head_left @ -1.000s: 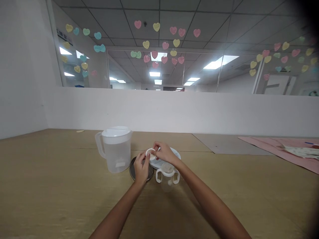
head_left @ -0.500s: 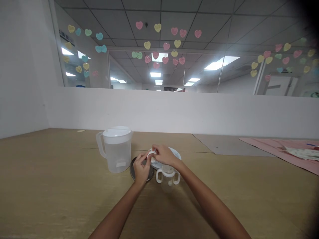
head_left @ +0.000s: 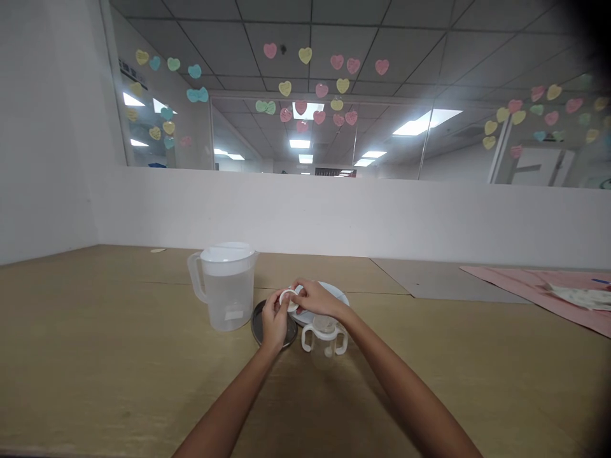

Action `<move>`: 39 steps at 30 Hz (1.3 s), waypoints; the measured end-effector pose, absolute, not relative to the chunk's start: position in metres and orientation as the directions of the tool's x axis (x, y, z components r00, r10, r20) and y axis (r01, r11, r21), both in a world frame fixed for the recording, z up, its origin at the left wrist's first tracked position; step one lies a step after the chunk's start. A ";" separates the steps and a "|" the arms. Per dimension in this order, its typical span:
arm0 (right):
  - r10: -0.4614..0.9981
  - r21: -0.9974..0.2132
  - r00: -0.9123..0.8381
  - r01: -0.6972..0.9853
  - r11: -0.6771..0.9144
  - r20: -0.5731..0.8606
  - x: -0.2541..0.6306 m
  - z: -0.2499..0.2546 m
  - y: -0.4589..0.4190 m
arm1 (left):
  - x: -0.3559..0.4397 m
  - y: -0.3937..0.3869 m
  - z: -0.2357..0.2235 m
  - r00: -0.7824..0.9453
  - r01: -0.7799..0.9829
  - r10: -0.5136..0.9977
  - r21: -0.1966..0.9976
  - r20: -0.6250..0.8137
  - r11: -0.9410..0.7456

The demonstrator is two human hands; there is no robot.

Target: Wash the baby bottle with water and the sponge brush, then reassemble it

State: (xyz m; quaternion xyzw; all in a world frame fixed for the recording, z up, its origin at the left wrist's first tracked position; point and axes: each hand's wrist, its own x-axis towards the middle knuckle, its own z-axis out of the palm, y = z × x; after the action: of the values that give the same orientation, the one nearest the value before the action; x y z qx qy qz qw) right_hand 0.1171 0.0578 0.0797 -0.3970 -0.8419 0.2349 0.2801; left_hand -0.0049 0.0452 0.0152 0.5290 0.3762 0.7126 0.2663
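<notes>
A small round white cup lid (head_left: 288,294), its rim turned toward me, is pinched between both my hands. My left hand (head_left: 275,323) closes on its left side, thumb up, above a dark round tray (head_left: 258,326). From the right, my right hand (head_left: 316,299) has its fingers bent onto the lid's other edge, over a white plate (head_left: 340,293). Just below my right wrist stands a clear two-handled training cup (head_left: 324,351), upright, its top uncovered. My fingers hide part of the lid.
A translucent lidded pitcher (head_left: 229,292) stands left of the dark tray, handle to the left. Further right lie a grey sheet (head_left: 429,280) and a pink cloth (head_left: 515,286) with papers on it. A white wall (head_left: 305,213) with a window closes off the table's back.
The lid has tilted so that its round rim faces me more. Both hands stay on it, with the fingers slightly shifted. The whole view has moved a little.
</notes>
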 end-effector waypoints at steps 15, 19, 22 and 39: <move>0.810 -0.420 -0.489 0.693 0.586 0.323 0.119 0.087 0.048 | -0.005 0.041 0.010 -0.228 0.207 0.719 0.754 0.656 -0.623; 0.831 -0.478 -0.445 0.680 0.556 0.334 0.120 0.086 0.053 | -0.004 0.043 0.011 -0.228 0.124 0.773 0.805 0.593 -0.581; 0.810 -0.383 -0.435 0.724 0.574 0.393 0.120 0.086 0.053 | -0.004 0.045 0.011 -0.216 0.056 0.808 0.833 0.548 -0.551; 0.789 -0.201 -0.492 0.786 0.584 0.369 0.115 0.090 0.043 | -0.008 0.031 0.018 -0.242 0.319 0.637 0.680 0.732 -0.660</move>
State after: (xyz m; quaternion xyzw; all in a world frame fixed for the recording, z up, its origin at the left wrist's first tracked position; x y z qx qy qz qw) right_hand 0.1154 0.0433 0.0903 -0.4561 -0.8636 0.0029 0.2150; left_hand -0.0081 0.0314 0.0183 0.6045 0.3954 0.6816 0.1167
